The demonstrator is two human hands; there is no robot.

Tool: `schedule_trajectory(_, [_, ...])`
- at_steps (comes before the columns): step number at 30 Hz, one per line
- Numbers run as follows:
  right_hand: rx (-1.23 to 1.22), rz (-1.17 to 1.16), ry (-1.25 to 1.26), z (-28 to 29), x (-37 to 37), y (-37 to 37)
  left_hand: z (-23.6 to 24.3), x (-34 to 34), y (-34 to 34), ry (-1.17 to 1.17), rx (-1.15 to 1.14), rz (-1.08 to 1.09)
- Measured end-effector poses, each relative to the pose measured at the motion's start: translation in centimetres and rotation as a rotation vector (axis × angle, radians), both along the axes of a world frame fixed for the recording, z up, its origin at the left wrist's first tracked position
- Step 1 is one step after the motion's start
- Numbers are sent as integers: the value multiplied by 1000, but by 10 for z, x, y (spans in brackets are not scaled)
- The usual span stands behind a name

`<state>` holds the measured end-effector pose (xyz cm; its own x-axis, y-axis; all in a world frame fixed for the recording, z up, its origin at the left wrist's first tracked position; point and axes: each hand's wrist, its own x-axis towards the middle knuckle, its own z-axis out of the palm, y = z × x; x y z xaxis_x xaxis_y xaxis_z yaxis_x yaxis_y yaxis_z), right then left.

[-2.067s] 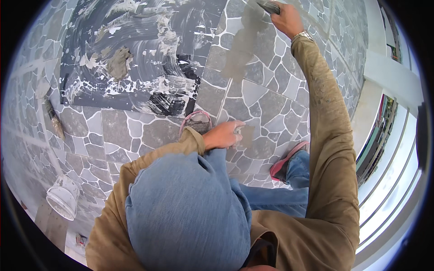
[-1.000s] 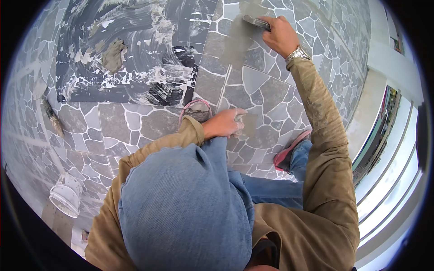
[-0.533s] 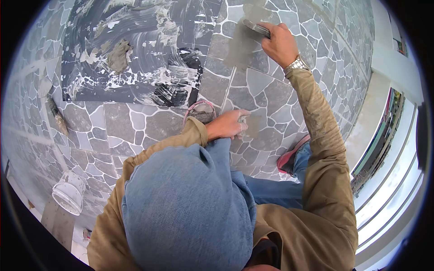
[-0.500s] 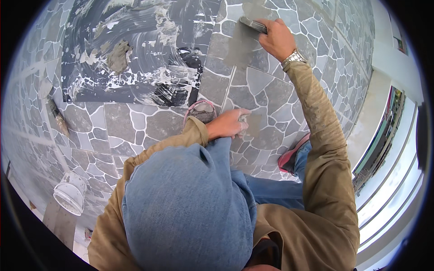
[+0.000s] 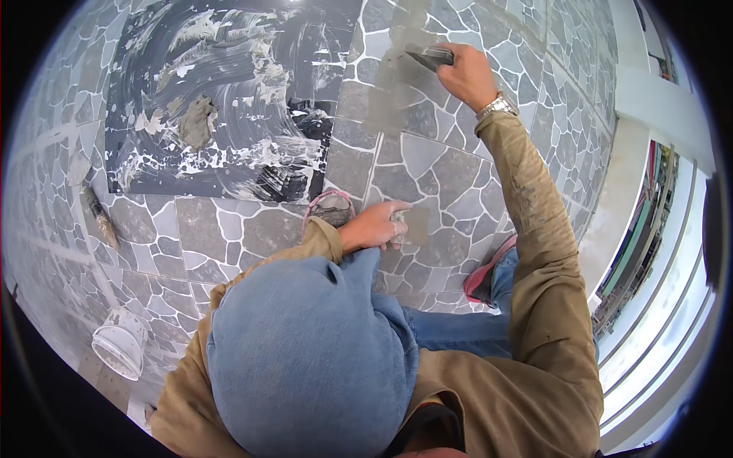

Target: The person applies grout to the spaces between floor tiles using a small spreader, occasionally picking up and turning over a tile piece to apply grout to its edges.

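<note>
Right hand point(image 5: 467, 75) reaches far forward, arm fully extended, fingers curled tight around the handle of a dark flat-bladed grout float point(image 5: 427, 55); the blade lies against the grey stone-pattern tiled floor point(image 5: 435, 168) at the upper edge of a dull grey smear of grout point(image 5: 397, 84) that runs down across several tile joints. A silver metal wristwatch point(image 5: 498, 105) sits on that wrist, above the stained tan sleeve point(image 5: 550, 252). Left hand point(image 5: 376, 227) rests on the floor near the knees, fingers loosely bent and partly spread, tips smeared with pale grout; whether it holds anything cannot be told, though it touches a small grey grout patch point(image 5: 416, 225) just to its right. Just left of that hand, a worn pink-rimmed shoe toe point(image 5: 330, 208) is planted on the tiles. A second pink shoe point(image 5: 489, 275) shows beside the blue jeans point(image 5: 458, 336) on the right. To the upper left, a dark mixing panel point(image 5: 229, 99) streaked with white and grey grout swirls lies flat on the floor, a lump of grey grout point(image 5: 197, 122) on its left part. A soiled trowel point(image 5: 95, 210) lies left of the panel, well apart from both hands. A white plastic bucket point(image 5: 118, 351) stands at lower left. Blue cloth head covering point(image 5: 305, 359) fills the foreground.
</note>
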<state>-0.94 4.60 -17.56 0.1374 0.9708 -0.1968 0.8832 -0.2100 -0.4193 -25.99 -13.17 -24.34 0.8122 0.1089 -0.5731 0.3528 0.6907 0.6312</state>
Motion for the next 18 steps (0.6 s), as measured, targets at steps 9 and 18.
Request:
schedule_trajectory(9, [72, 385, -64, -11, -67, -51, -4, -3, -1, -12, -27, 16])
schedule_trajectory(18, [-361, -300, 916, 43, 31, -45, -1, -6, 6, -82, -167, 100])
